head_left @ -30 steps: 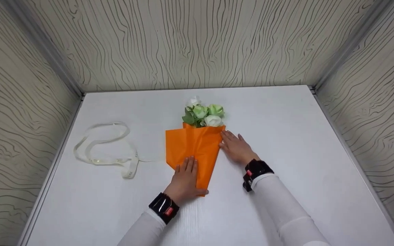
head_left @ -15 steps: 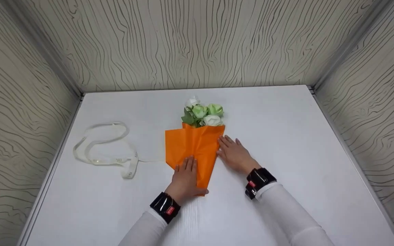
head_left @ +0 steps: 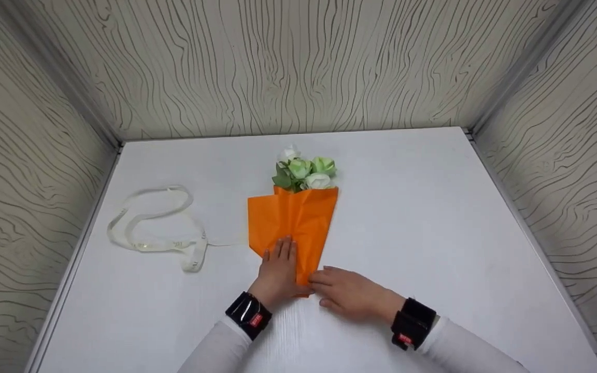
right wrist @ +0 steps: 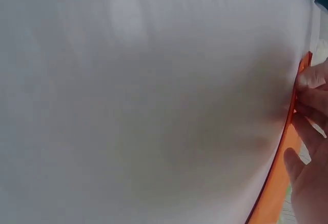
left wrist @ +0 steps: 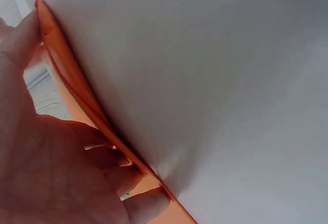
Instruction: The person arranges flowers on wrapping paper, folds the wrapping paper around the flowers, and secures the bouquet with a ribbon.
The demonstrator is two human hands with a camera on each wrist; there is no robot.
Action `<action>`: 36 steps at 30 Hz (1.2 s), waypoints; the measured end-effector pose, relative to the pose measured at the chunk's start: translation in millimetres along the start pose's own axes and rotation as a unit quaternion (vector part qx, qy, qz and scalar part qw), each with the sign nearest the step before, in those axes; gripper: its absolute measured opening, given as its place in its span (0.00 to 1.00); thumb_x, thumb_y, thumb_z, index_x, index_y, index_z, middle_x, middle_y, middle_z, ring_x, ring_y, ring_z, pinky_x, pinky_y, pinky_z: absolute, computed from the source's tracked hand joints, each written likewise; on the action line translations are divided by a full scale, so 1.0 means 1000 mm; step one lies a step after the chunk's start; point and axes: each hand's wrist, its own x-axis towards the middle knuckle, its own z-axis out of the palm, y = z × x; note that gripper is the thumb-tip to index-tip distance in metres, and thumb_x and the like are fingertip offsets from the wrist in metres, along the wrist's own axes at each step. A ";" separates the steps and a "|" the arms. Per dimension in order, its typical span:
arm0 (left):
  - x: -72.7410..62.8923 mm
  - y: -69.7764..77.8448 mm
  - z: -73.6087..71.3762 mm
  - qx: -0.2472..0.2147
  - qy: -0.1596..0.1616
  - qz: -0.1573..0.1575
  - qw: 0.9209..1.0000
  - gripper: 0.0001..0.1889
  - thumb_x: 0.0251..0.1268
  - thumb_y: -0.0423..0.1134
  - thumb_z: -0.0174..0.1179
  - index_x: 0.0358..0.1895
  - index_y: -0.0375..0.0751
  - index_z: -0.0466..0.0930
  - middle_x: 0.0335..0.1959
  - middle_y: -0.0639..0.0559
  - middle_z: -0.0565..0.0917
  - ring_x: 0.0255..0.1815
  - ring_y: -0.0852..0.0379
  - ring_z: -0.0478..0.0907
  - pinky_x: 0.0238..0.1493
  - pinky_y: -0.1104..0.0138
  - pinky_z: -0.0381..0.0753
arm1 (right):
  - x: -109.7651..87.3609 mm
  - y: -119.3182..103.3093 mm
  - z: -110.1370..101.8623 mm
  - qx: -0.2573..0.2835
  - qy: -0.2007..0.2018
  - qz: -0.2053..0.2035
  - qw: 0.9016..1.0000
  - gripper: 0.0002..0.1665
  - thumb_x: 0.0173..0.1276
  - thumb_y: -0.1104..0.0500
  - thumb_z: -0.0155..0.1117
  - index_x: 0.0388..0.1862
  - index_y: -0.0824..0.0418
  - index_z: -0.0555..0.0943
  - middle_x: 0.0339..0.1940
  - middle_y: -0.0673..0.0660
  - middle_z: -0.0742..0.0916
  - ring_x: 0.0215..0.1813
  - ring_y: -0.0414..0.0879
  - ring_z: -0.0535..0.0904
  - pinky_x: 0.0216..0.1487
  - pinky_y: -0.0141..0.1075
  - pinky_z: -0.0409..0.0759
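Observation:
A bouquet of white and pale green flowers (head_left: pixel 299 169) lies on the table, its stems covered by orange wrapping paper (head_left: pixel 310 220) folded into a cone. My left hand (head_left: pixel 276 273) rests on the lower left of the wrap, fingers straight, with the thumb across the narrow bottom end. At the lower right edge, the fingertips of my right hand (head_left: pixel 351 295) touch the paper near that thumb. In the left wrist view the fingers (left wrist: pixel 146 203) press along the edge of the paper. The right wrist view shows the right fingers (right wrist: pixel 307 129) against its folded edge.
To the left, a loosely looped cream ribbon (head_left: pixel 145 247) with printed lettering lies on the white table (head_left: pixel 423 207). A thin thread runs from it toward the wrap. Patterned panels (head_left: pixel 288 67) stand behind the table and at both sides.
My right hand has slid down along the right edge of the wrap, from near the flowers to the bottom end. The left hand has stayed in place on the paper.

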 end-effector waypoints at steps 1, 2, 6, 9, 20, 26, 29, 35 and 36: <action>0.000 0.000 0.000 -0.001 0.001 0.000 1.000 0.63 0.46 0.74 0.65 0.75 0.29 0.52 0.76 0.35 0.54 0.75 0.38 0.52 0.69 0.44 0.57 | 0.000 0.000 0.001 0.003 0.002 -0.006 1.000 0.26 0.80 0.50 0.47 0.71 0.57 0.71 0.70 0.50 0.73 0.71 0.43 0.66 0.72 0.46 0.59; 0.000 0.000 0.000 -0.003 0.000 0.000 1.000 0.63 0.46 0.74 0.65 0.75 0.29 0.52 0.76 0.35 0.54 0.76 0.38 0.52 0.69 0.44 0.57 | 0.000 0.002 0.001 0.004 0.005 -0.008 1.000 0.26 0.80 0.50 0.48 0.71 0.57 0.70 0.70 0.50 0.74 0.71 0.43 0.66 0.72 0.46 0.59; 0.000 0.001 -0.002 -0.005 -0.010 -0.002 1.000 0.63 0.47 0.73 0.65 0.76 0.29 0.51 0.77 0.35 0.53 0.76 0.39 0.50 0.70 0.44 0.55 | -0.001 0.019 0.001 0.008 0.011 0.019 1.000 0.26 0.80 0.51 0.47 0.72 0.56 0.70 0.71 0.50 0.73 0.72 0.43 0.64 0.73 0.46 0.56; 0.001 0.002 -0.002 -0.001 -0.019 -0.005 1.000 0.63 0.47 0.74 0.64 0.76 0.30 0.50 0.77 0.36 0.52 0.77 0.39 0.49 0.71 0.44 0.55 | -0.002 0.036 -0.003 0.008 0.012 0.055 0.998 0.27 0.80 0.50 0.47 0.73 0.56 0.68 0.72 0.51 0.72 0.73 0.44 0.63 0.73 0.47 0.55; 0.000 0.003 -0.001 0.026 -0.025 -0.004 0.999 0.64 0.48 0.76 0.61 0.77 0.31 0.49 0.77 0.37 0.51 0.77 0.40 0.49 0.70 0.45 0.57 | 0.011 0.093 -0.025 -0.017 0.016 0.140 0.990 0.29 0.79 0.52 0.48 0.73 0.63 0.66 0.73 0.58 0.70 0.74 0.52 0.61 0.73 0.53 0.52; 0.000 0.004 -0.002 0.033 -0.019 -0.002 0.999 0.64 0.47 0.76 0.61 0.77 0.31 0.50 0.77 0.37 0.52 0.76 0.40 0.50 0.70 0.45 0.57 | 0.018 0.116 -0.033 -0.008 0.016 0.209 0.978 0.30 0.80 0.51 0.46 0.75 0.61 0.63 0.75 0.59 0.66 0.76 0.53 0.57 0.74 0.55 0.49; 0.000 0.004 -0.001 0.038 -0.017 0.000 0.999 0.64 0.47 0.76 0.61 0.76 0.31 0.50 0.77 0.37 0.52 0.76 0.40 0.50 0.70 0.46 0.58 | 0.019 0.124 -0.035 -0.001 0.016 0.240 0.971 0.30 0.81 0.50 0.44 0.76 0.61 0.62 0.76 0.58 0.65 0.77 0.52 0.55 0.74 0.56 0.47; -0.001 0.002 -0.002 0.029 -0.014 0.000 0.999 0.64 0.47 0.76 0.61 0.77 0.31 0.49 0.77 0.36 0.52 0.76 0.40 0.50 0.70 0.46 0.57 | 0.027 0.133 -0.037 -0.002 0.005 0.279 0.960 0.31 0.81 0.48 0.42 0.77 0.60 0.61 0.77 0.56 0.63 0.78 0.53 0.53 0.74 0.56 0.45; -0.001 0.001 -0.002 0.026 -0.014 -0.002 1.000 0.64 0.47 0.76 0.61 0.77 0.31 0.49 0.77 0.36 0.52 0.76 0.40 0.50 0.70 0.45 0.57 | 0.029 0.134 -0.037 -0.004 0.004 0.282 0.959 0.31 0.81 0.48 0.41 0.77 0.60 0.60 0.78 0.56 0.63 0.78 0.53 0.52 0.74 0.56 0.44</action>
